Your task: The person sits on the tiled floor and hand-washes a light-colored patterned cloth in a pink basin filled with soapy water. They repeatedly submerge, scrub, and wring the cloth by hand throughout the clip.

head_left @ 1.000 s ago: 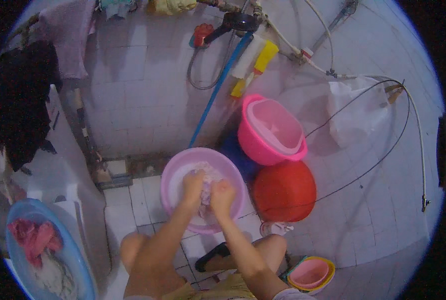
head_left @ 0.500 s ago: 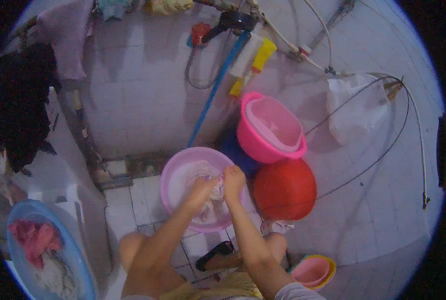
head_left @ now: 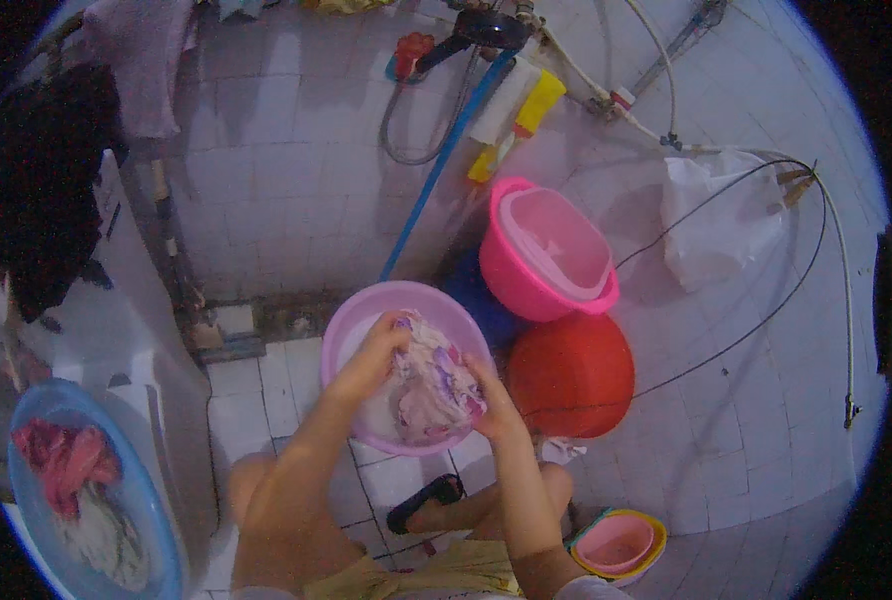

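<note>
Between my two hands hangs a wet, crumpled cloth [head_left: 434, 382], pale pink with purple and red patches. It is bunched over a round light-purple basin [head_left: 339, 340] on the tiled floor. My left hand [head_left: 378, 352] grips the cloth's upper left part, fingers curled into the fabric. On the cloth's right edge, my right hand [head_left: 493, 402] is closed, near the basin's right rim. The cloth's lower part hangs inside the basin, and whitish water shows at its left.
Right of the basin stand a red tub [head_left: 571, 380] and pink basins [head_left: 496, 240]. A blue stick [head_left: 436, 180] leans on the wall behind. At left, a blue basin [head_left: 161, 500] holds red and white clothes. Small nested bowls [head_left: 656, 525] sit at lower right.
My hands have moved apart, and the cloth, squeezed small between them before, is now spread wider. The view has shifted slightly.
</note>
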Tool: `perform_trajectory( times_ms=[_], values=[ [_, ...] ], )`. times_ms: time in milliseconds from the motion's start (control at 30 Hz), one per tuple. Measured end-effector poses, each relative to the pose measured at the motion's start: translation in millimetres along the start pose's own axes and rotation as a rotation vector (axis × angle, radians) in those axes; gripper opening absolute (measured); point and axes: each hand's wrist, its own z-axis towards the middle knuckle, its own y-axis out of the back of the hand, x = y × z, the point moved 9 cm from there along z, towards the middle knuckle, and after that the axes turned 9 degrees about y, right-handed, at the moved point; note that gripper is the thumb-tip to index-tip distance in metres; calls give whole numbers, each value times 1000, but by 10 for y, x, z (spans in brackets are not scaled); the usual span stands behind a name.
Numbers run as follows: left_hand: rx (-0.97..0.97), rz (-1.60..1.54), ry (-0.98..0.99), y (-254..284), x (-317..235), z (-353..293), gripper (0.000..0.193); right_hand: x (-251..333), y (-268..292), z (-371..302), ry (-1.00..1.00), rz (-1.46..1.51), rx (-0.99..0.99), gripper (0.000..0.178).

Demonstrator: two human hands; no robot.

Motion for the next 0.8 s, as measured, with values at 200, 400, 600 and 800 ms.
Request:
perform_trajectory(
  times_ms=[200, 400, 600, 800],
  values=[
    [-139, 251, -212, 53, -44, 24, 38, -73, -228, -77, -13, 99, 90, 39],
    [-365, 865, -114, 63, 86, -35, 37, 93, -225, -17, 193, 34, 105, 35],
    [-52, 196, 207, -57, 649, 56, 58, 208, -425, -152, 234, -60, 165, 36],
    [92, -564, 144, -172, 495, 102, 56, 74, -492, -292, 184, -236, 271, 49]
  ],
)
